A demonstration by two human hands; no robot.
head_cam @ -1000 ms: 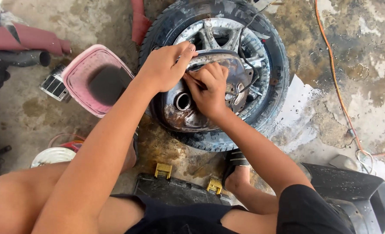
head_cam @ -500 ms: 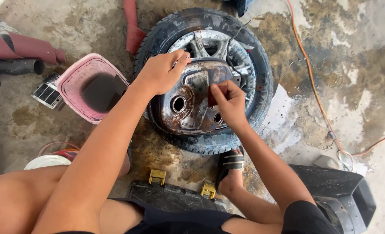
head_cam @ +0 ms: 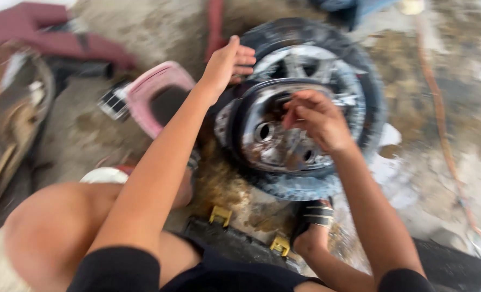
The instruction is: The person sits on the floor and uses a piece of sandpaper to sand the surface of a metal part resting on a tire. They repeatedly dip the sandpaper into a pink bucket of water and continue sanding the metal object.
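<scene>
Two hands [head_cam: 227, 65] on wheel [head_cam: 305, 103] (pink tub [head_cam: 143, 94] beside)

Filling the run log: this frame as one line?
left hand: on tyre edge | right hand: at metal hub | pink tub beside wheel
</scene>
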